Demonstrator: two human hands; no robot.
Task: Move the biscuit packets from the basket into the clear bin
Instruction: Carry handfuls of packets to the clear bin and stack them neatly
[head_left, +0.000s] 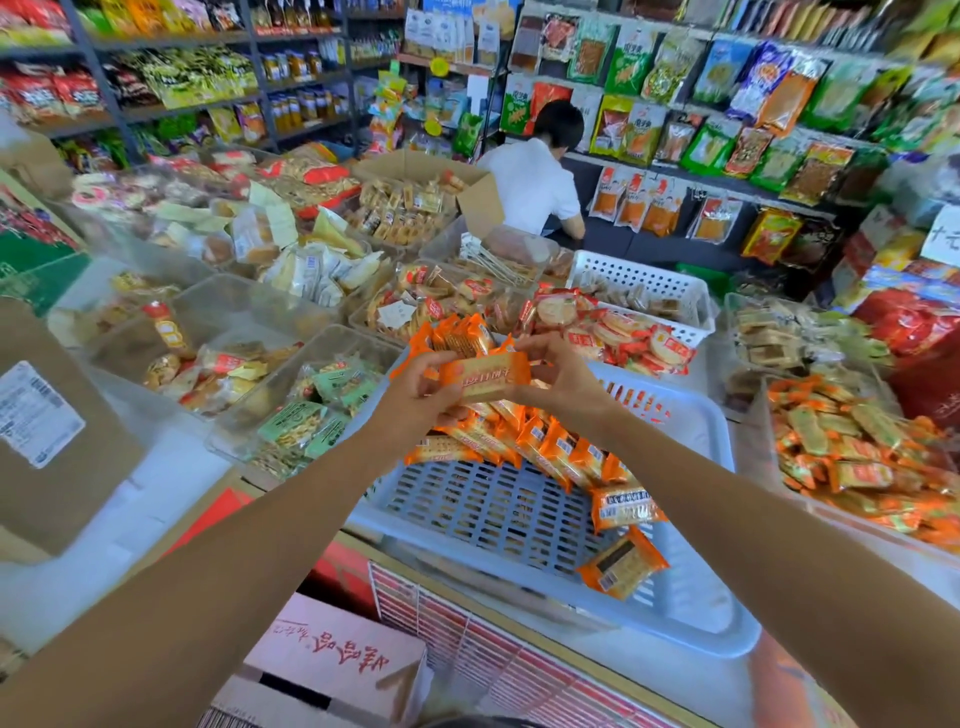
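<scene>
A pale blue slatted basket (498, 514) stands in front of me with several orange biscuit packets (524, 441) piled at its far side and two loose ones (623, 566) near its right wall. Above the pile, my left hand (415, 395) and my right hand (561, 379) together grip a stack of orange biscuit packets (485, 376), one hand at each end. More packets stick up behind the stack. A clear bin (769, 415) at the right holds many of the same orange packets (852, 447).
Clear bins of other snacks (291, 374) fill the counter to the left and behind. A white basket (649, 291) sits behind the blue one. A person in a white shirt (535, 182) crouches by the far shelves. Cardboard boxes (332, 660) lie below.
</scene>
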